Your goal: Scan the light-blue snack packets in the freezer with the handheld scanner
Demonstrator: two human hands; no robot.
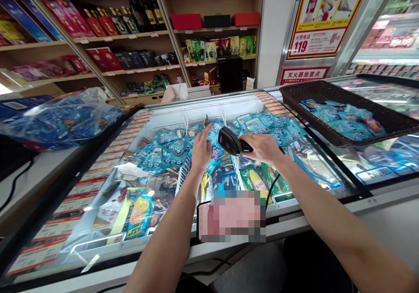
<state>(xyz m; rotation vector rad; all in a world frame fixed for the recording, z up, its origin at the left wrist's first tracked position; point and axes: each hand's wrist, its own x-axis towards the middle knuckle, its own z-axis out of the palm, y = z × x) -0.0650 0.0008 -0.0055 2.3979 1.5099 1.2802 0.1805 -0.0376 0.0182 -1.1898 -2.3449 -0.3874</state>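
My right hand [264,148] is wrapped round the handle of a black barcode scanner [230,142], whose head points left over the freezer's glass top. My left hand [201,148] has its fingers stretched forward, thumb apart, beside a small blue packet [215,131] near the scanner head. Whether the fingertips touch that packet is unclear. Many similar blue packets lie on the glass, in a left pile [160,155] and a right pile [258,122]. The scanner's black cable [272,188] hangs from below my right hand. A phone [203,223] lies at the near edge, its screen blurred out.
A dark woven basket [330,129] holding more blue packets stands at the right. A clear plastic bag [65,120] of blue packets sits at the left. Frozen goods show under the freezer glass [314,170]. Stocked shelves [144,35] line the back.
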